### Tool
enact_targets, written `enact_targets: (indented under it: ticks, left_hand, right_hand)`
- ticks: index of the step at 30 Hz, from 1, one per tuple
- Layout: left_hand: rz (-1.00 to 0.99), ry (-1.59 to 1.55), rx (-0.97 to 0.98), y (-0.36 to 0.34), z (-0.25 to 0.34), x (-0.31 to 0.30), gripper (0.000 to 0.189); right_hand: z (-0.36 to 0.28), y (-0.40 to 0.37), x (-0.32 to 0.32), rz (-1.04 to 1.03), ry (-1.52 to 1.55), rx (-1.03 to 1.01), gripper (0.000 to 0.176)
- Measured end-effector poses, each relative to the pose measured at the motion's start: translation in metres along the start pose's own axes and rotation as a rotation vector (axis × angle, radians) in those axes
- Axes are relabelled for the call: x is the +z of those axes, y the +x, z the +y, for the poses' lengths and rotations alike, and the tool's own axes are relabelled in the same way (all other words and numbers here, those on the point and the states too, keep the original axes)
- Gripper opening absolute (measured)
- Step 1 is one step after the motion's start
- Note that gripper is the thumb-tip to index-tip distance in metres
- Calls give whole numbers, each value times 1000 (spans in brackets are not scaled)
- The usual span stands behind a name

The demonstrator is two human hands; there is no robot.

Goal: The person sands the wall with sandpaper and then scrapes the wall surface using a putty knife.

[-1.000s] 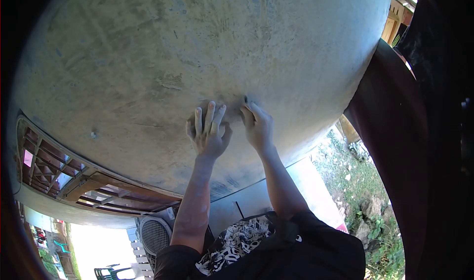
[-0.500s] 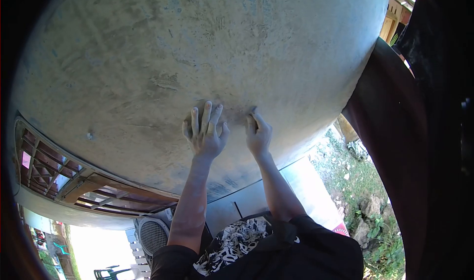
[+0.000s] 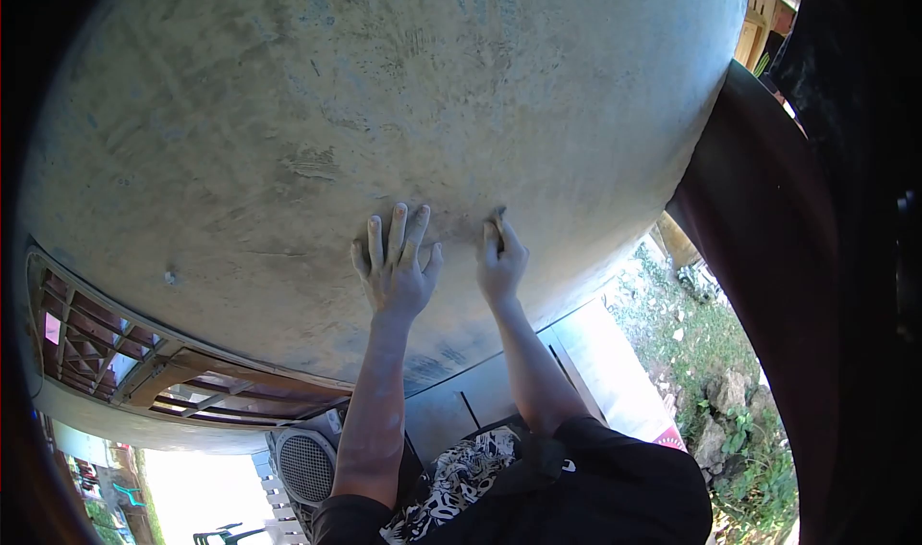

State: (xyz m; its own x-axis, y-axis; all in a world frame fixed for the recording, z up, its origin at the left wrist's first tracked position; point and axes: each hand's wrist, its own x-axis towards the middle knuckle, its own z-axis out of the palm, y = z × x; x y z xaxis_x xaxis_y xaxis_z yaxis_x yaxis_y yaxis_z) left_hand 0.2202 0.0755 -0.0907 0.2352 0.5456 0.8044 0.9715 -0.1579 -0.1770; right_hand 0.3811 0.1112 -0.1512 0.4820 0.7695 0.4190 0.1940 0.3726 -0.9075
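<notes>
A worn, patchy grey wall (image 3: pixel 423 113) fills most of the view, marked with scuffs and flecks of blue. My left hand (image 3: pixel 396 266) lies on it with the fingers spread and nothing held. Dust coats its fingers. To its right, my right hand (image 3: pixel 501 265) is closed in a pinch close against the same surface. A small dark tip shows at its fingertips, too little to name. Between the two hands runs a darker smudged patch of wall (image 3: pixel 456 226).
A wooden window frame with bars (image 3: pixel 230 387) is at the lower left. Below it stands a speaker with a round grille (image 3: pixel 305 465). Dark hanging cloth (image 3: pixel 768 218) borders the right side. Rocks and plants (image 3: pixel 735 430) lie at the lower right.
The view has shifted slightly. My left hand's fingers are spread a little wider on the wall. My right hand keeps its pinch, with the dark tip now showing more clearly.
</notes>
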Motion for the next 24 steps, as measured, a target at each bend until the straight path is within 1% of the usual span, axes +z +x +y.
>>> enact_targets:
  ticks: [2,3,5,6,9,11,12,13,15,16,17,18,19,21,22,24]
  left_hand:
    - [12,5,-15,-1,1,1,70]
    - [30,14,-25,0,1,2,71]
    - [30,10,-33,2,2,4,72]
    - [20,3,-35,-1,3,3,73]
    - [-33,6,-27,-2,1,0,75]
    - [-35,-6,-2,0,0,0,76]
    - [-48,-14,16,-1,0,-2,77]
    - [-50,-17,18,-2,-1,-4,77]
    - [-59,-21,25,0,0,-5,78]
    - [-56,-27,24,0,0,-6,78]
    - [-49,-35,14,1,0,-6,79]
    - [-44,-40,3,1,0,-6,80]
    - [-44,-39,3,-1,0,-7,80]
    - [-65,-24,-3,1,0,-7,81]
    - [-57,-21,4,2,-1,-7,81]
    - [-106,-30,33,1,-3,-9,81]
  right_hand:
    - [-32,6,12,18,58,-111,9]
    - [-40,9,15,17,58,-117,9]
    - [-50,12,20,21,99,-355,12]
    - [-42,9,17,20,97,-348,12]
    - [13,-1,2,58,19,-355,15]
    - [47,-11,-7,107,107,101,24]
    - [43,-11,-10,95,284,236,27]
    - [38,-12,-7,99,282,238,27]
    - [21,-5,8,121,101,142,23]
    - [0,-1,16,124,97,138,23]
    - [-28,3,25,117,94,-88,20]
    - [-42,4,28,107,91,-309,17]
    - [-44,3,25,106,93,-310,17]
    - [-48,7,17,-8,-28,-342,14]
    - [-35,6,13,-1,-22,-345,14]
    - [2,-2,2,138,-46,-316,15]
